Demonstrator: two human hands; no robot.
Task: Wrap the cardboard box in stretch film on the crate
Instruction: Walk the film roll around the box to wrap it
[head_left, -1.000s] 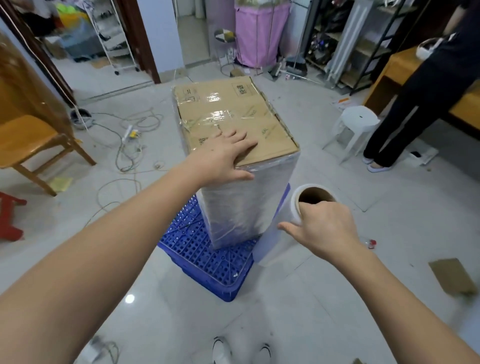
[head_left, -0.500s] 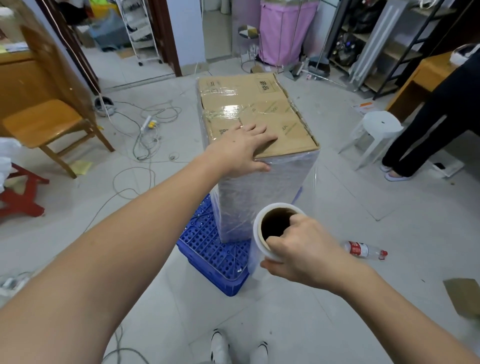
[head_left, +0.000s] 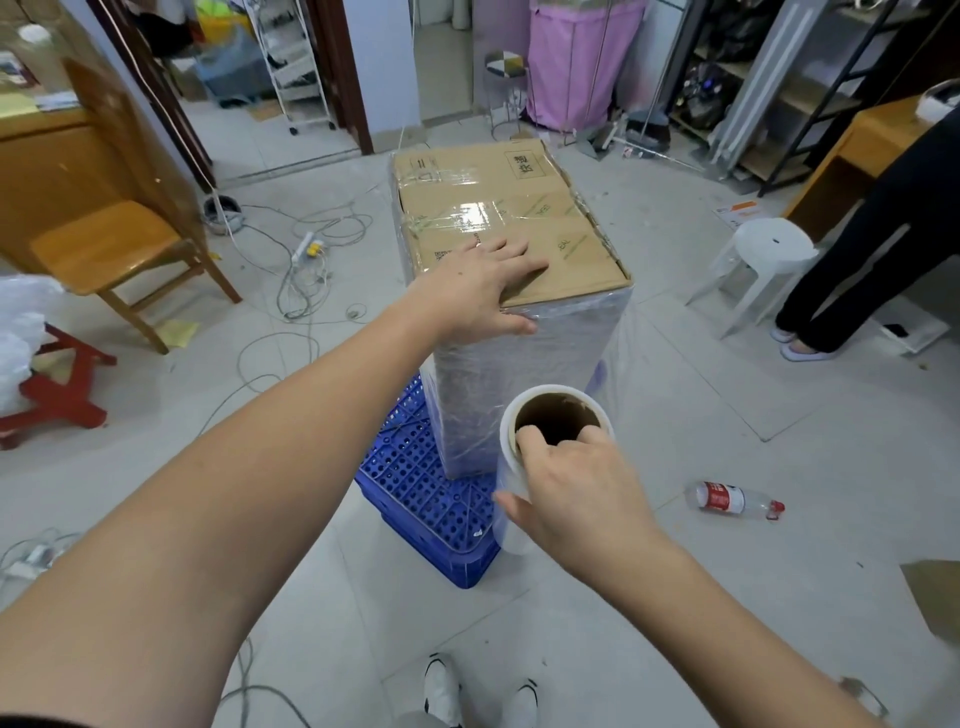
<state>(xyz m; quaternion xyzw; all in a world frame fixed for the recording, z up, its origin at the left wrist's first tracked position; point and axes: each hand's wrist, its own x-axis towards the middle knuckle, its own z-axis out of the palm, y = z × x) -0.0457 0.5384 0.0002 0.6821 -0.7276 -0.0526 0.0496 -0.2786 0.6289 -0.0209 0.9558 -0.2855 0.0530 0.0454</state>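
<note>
A tall cardboard box (head_left: 498, 202) stands upright on a blue perforated crate (head_left: 415, 483) on the floor. Its sides are covered in clear stretch film, its taped top is bare cardboard. My left hand (head_left: 480, 286) lies flat on the near top corner, fingers spread, thumb down over the wrapped side. My right hand (head_left: 576, 483) grips a roll of stretch film (head_left: 550, 415) held upright in front of the box, fingers hooked into its brown core. A sheet of film (head_left: 618, 353) stretches from the roll to the box's near right edge.
A plastic bottle (head_left: 732, 500) lies on the floor right of the crate. A person in black stands at the right beside a white stool (head_left: 769, 249). Cables (head_left: 306, 270) and a wooden chair (head_left: 114, 249) are at left. My shoes (head_left: 478, 691) are near the crate.
My viewpoint has shifted around the box to the left. My right hand carried the roll leftward and nearer, across the front of the box, pulling film out. My left hand stayed on the top.
</note>
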